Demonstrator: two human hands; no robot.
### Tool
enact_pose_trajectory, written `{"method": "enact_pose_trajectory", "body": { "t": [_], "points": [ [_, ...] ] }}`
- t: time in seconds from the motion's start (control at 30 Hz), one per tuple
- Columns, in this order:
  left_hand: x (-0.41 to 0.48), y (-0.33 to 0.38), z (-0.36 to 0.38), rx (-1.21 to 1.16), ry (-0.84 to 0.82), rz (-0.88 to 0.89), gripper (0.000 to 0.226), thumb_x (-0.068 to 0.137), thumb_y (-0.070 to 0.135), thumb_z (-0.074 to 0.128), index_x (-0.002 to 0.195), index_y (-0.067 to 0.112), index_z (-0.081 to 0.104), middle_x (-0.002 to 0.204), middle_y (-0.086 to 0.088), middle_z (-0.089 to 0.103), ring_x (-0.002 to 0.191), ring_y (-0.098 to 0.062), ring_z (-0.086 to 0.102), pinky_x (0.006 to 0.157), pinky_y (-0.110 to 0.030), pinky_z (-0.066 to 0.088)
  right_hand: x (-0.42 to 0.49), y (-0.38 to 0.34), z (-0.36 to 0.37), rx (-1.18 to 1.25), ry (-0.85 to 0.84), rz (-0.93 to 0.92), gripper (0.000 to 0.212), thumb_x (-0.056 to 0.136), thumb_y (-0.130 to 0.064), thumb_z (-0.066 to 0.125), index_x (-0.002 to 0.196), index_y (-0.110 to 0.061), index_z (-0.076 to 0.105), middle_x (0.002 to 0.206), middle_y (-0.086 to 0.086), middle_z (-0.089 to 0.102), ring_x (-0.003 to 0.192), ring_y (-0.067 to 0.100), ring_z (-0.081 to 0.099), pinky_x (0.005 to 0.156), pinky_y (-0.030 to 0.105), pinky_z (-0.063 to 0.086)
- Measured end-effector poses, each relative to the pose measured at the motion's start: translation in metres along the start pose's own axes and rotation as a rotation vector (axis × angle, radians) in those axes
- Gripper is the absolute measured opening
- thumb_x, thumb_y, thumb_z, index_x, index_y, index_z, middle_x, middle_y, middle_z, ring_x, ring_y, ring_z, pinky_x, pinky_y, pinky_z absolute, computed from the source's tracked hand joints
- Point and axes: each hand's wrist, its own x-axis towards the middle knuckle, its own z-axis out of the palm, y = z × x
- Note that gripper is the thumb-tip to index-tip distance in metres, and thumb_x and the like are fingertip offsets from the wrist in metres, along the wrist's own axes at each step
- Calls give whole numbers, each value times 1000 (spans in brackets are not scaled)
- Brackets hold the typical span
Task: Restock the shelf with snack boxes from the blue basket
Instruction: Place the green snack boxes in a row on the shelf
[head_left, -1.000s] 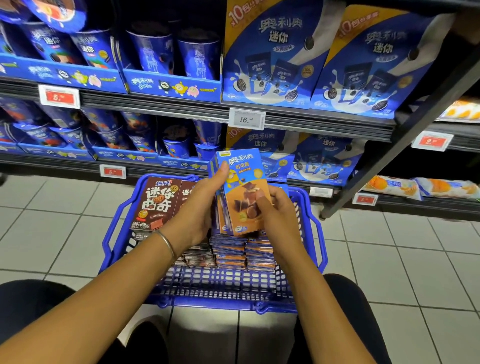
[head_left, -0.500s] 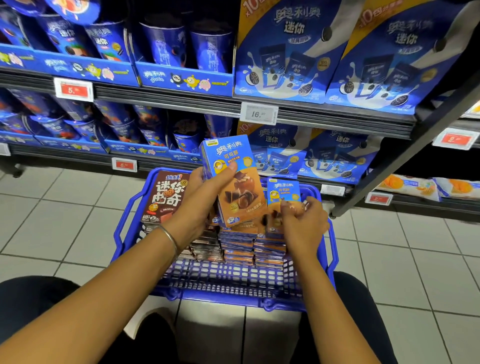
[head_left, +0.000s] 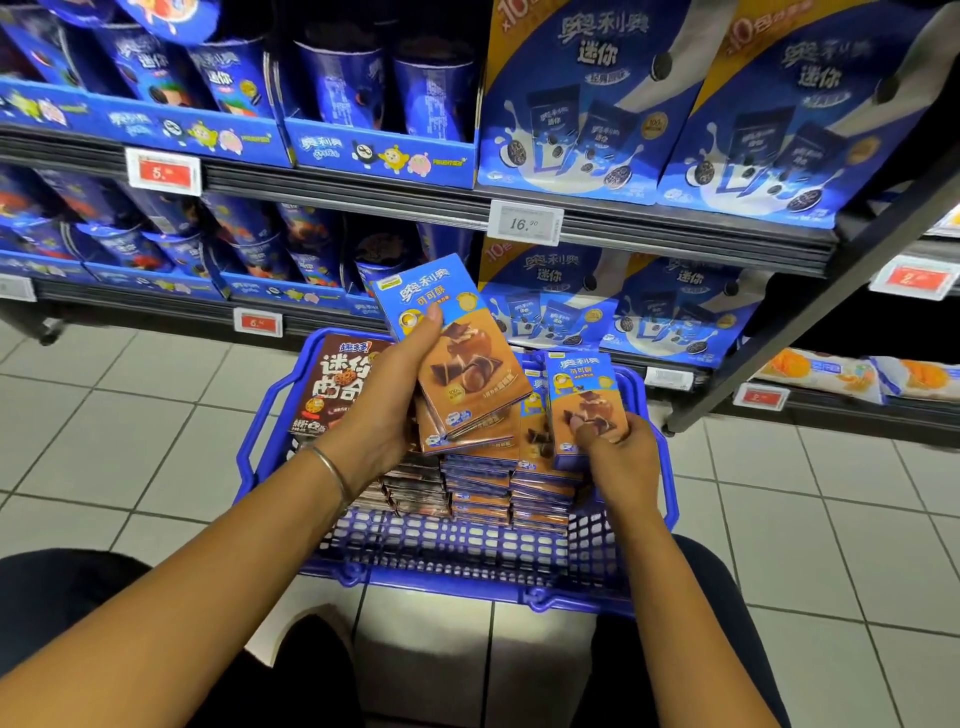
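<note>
Supermarket shelves (head_left: 675, 228) face the blue basket (head_left: 519, 587), where the left hand (head_left: 384, 405) grips several snack boxes (head_left: 462, 364) and the right hand (head_left: 618, 457) pinches another box (head_left: 584, 400), apparently mid-gathering; next calls for lifting them shelfward.

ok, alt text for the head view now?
A person's left hand grips a few blue-and-orange snack boxes above a blue basket of stacked boxes, while the right hand pinches one more box standing upright in it. Shelves of blue cookie packs stand behind.
</note>
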Motion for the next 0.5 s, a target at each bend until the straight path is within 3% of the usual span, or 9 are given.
{"method": "enact_pose_trajectory", "body": {
  "t": [0.07, 0.1, 0.2, 0.27, 0.37, 0.5],
  "points": [
    [-2, 0, 1, 37, 31, 3, 43, 101, 55, 58, 115, 19, 77, 105, -6, 82, 84, -22, 81, 61, -33, 63, -3, -10, -5, 135, -4, 51, 31, 86, -28, 76, 111, -19, 61, 106, 3, 73, 90, 20, 71, 77, 39, 59],
    [-3, 1, 2, 45, 43, 8, 45, 102, 53, 57, 121, 17, 76, 107, -7, 82, 88, -24, 80, 65, -36, 65, -6, -17, -8, 221, -13, 71, 24, 88, -24, 74, 107, -17, 62, 101, 3, 75, 83, 17, 73, 69, 34, 59],
    [-6, 1, 5, 33, 70, 10, 53, 102, 47, 60, 142, 12, 63, 125, -14, 76, 117, -40, 71, 102, -58, 57, -15, -44, -14, 495, -102, 130, 15, 91, -19, 71, 103, -10, 67, 81, 0, 77, 65, 12, 73, 49, 21, 53],
    [-6, 1, 7, 39, 91, -3, 57, 101, 44, 64, 148, 14, 55, 130, -15, 74, 121, -43, 69, 108, -66, 50, -23, -65, -19, 570, -221, 96, 14, 93, -23, 69, 101, -11, 71, 83, 2, 78, 64, 13, 72, 47, 19, 50],
    [-6, 1, 9, 49, 72, -9, 53, 102, 35, 64, 149, 12, 52, 131, -19, 72, 120, -45, 69, 106, -66, 51, -37, -93, -22, 628, -380, -11, 22, 91, -24, 70, 109, -11, 72, 93, 7, 78, 67, 14, 72, 51, 19, 51],
    [-7, -1, 12, 65, 68, -7, 58, 100, 34, 67, 149, 7, 52, 132, -22, 70, 118, -44, 68, 104, -62, 54, -54, -111, -12, 389, -380, -125, 35, 80, -31, 79, 109, -15, 68, 98, 6, 77, 83, 22, 75, 70, 37, 61]
  ]
}}
